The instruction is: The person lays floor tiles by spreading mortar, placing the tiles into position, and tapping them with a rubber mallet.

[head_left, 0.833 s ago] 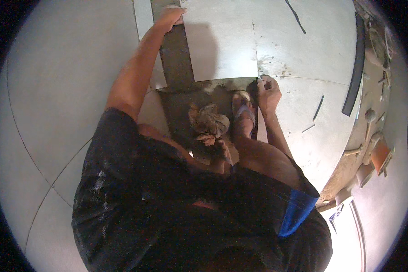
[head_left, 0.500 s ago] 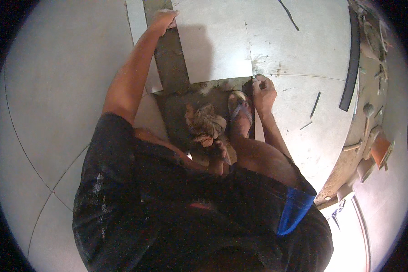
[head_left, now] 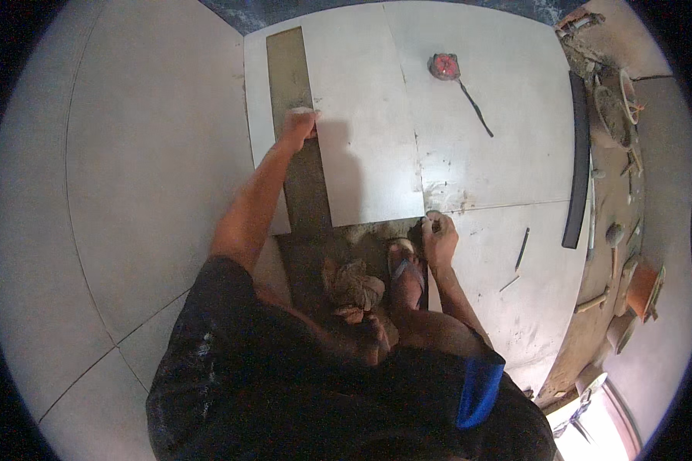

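A pale floor tile (head_left: pixel 369 169) lies in front of me, with a bare grey mortar strip (head_left: pixel 306 192) along its left side. My left hand (head_left: pixel 300 129) is closed at the tile's left edge, its fingertips against that edge and the knuckles over the strip. At the tile's near right corner my right hand (head_left: pixel 440 237) is closed, thumb and forefinger curled together; whatever they pinch is too small to make out. Between my feet sits a crumpled, dirty cloth or bag (head_left: pixel 354 286). My sandalled foot (head_left: pixel 406 276) stands on the bare mortar close to the right hand.
A red and black tape measure (head_left: pixel 444 67) with a dark strap rests on the far tiles. To the right lie a long black bar (head_left: pixel 578 161) and a dark pencil (head_left: pixel 522 248). Beyond them are a mortar bucket (head_left: pixel 613 115), a mallet (head_left: pixel 614 235) and an orange-faced float (head_left: pixel 644 290).
My view has tilted up, so the tape measure and the far end of the mortar strip now show. Both hands stay at about the same places on the tile.
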Demonstrator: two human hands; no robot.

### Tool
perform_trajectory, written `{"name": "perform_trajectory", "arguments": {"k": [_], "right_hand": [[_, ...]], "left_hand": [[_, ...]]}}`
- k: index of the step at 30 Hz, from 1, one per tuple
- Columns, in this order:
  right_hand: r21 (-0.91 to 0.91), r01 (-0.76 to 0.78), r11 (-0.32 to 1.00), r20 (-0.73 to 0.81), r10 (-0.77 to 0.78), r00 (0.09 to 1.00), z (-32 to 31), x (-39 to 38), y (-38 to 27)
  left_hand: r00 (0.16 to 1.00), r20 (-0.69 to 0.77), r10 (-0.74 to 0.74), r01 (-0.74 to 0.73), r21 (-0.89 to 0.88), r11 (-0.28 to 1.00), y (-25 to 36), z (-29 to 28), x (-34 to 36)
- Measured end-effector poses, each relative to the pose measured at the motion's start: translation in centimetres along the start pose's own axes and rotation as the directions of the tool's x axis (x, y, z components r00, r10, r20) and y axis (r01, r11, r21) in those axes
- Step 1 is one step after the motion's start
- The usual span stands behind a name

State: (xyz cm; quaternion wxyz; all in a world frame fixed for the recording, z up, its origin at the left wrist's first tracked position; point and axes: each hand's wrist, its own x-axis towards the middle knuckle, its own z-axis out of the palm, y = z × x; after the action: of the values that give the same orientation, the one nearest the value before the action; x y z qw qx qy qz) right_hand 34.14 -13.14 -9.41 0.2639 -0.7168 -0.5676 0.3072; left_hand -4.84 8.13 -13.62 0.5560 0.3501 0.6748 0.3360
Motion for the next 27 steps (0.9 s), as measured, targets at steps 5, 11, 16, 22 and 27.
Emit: {"name": "perform_trajectory", "arguments": {"k": [5, 11, 16, 22, 27], "right_hand": [[-0.048, 0.120, 0.992, -0.035, -0.122, 0.992, 0.4, 0.3, -0.3], [-0.035, 0.147, 0.989, -0.049, -0.148, 0.988, 1.1, 0.6, 0.4], [-0.071, 0.115, 0.991, -0.018, -0.116, 0.993, 0.5, 0.7, -0.1], [-0.041, 0.145, 0.989, 0.015, -0.144, 0.989, 1.1, 0.7, -1.1], [-0.114, 0.133, 0.985, -0.012, -0.135, 0.991, 0.0, 1.0, 0.7]], "left_hand": [[0.998, -0.029, 0.050, -0.050, 0.003, 0.999, -0.7, -0.4, 0.4], [0.996, -0.072, -0.052, 0.044, -0.107, 0.993, -0.2, 0.3, 0.5], [0.991, 0.006, 0.133, -0.127, -0.250, 0.960, -1.1, 0.0, -0.8], [0.992, -0.071, 0.101, -0.103, -0.030, 0.994, -2.6, -1.6, 1.2], [0.999, -0.040, 0.006, -0.006, 0.019, 1.000, -2.3, 1.9, 2.3]]}}
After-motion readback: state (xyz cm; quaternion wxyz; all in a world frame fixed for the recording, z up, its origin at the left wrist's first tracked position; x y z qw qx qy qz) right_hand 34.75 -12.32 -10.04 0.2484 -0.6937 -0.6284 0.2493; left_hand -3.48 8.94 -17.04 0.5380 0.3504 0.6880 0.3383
